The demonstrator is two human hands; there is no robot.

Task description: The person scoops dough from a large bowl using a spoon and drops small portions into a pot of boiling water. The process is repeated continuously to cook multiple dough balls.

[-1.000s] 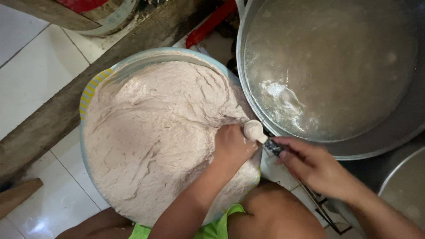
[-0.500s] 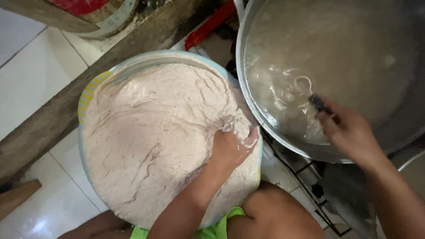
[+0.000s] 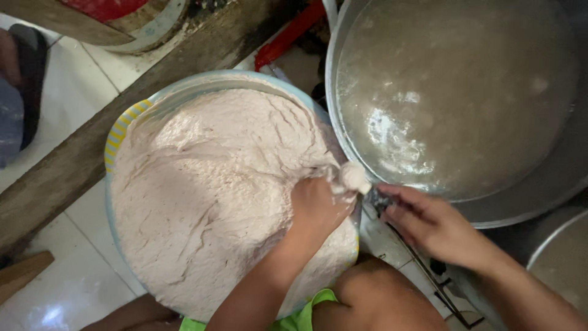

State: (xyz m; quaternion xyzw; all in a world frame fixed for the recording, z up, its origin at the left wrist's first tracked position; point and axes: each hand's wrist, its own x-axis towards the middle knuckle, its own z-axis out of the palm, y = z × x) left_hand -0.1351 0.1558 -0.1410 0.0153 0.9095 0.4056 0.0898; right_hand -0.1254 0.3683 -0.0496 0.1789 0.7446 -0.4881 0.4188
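— Where's the dough ball?
— Squeezed out of my left hand (image 3: 315,208), fist closed on paste, ball (image 3: 354,176) at one o'clock. My right hand (image 3: 429,224), pinching a small utensil (image 3: 378,200), is nearest.
— And beyond?
— The pan (image 3: 490,211) of liquid, twelve o'clock.

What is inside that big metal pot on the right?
The metal pot holds cloudy, greyish liquid with pale foam near the right hand. The murk hides the bottom and anything sunk in it.

Home-style floor kitchen, basin of dough (image 3: 208,196), big metal pot (image 3: 465,104), white tiled floor (image 3: 67,98)
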